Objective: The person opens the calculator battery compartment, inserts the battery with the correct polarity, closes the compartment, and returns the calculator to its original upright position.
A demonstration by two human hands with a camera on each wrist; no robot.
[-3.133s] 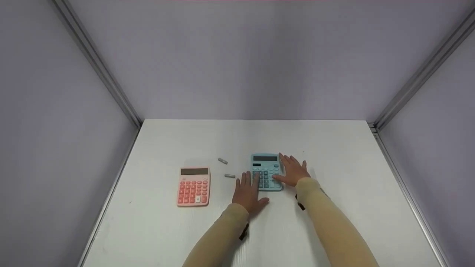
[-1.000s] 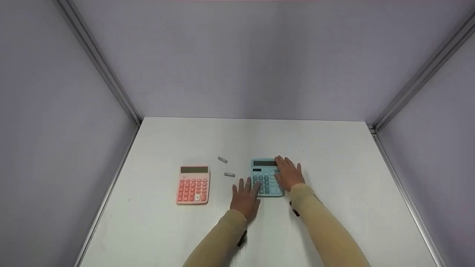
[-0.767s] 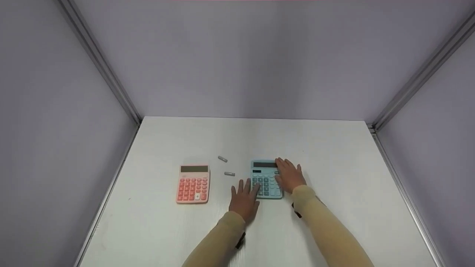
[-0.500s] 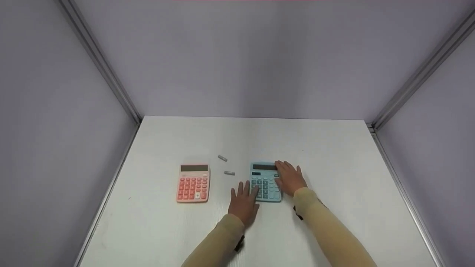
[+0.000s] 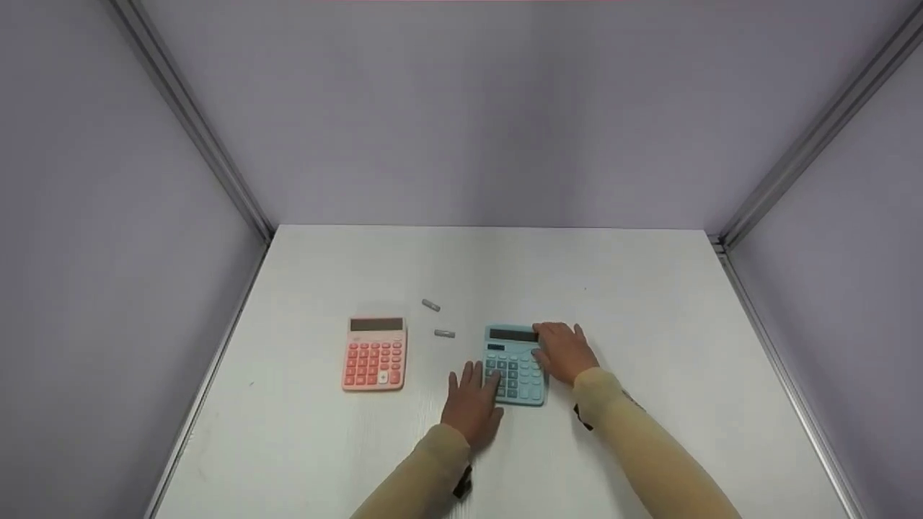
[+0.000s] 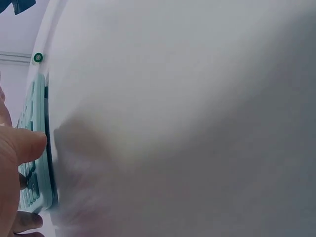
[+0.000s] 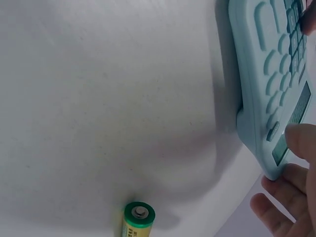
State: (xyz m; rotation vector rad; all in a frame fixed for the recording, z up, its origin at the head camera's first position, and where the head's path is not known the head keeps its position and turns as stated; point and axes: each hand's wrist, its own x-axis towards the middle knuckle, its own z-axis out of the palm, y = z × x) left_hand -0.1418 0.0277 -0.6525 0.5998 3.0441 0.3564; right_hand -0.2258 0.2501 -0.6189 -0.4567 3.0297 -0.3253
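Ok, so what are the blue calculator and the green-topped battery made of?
The blue calculator looks like matte plastic: smooth moulded edges, no strong glare. The battery seems metal at its grey tip, with a printed yellow wrapper, maybe plastic film.

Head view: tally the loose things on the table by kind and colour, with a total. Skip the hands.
Blue calculator: 1
Pink calculator: 1
Small grey sticks, too small to identify: 2 (farther stick, nearer stick)
Total: 4
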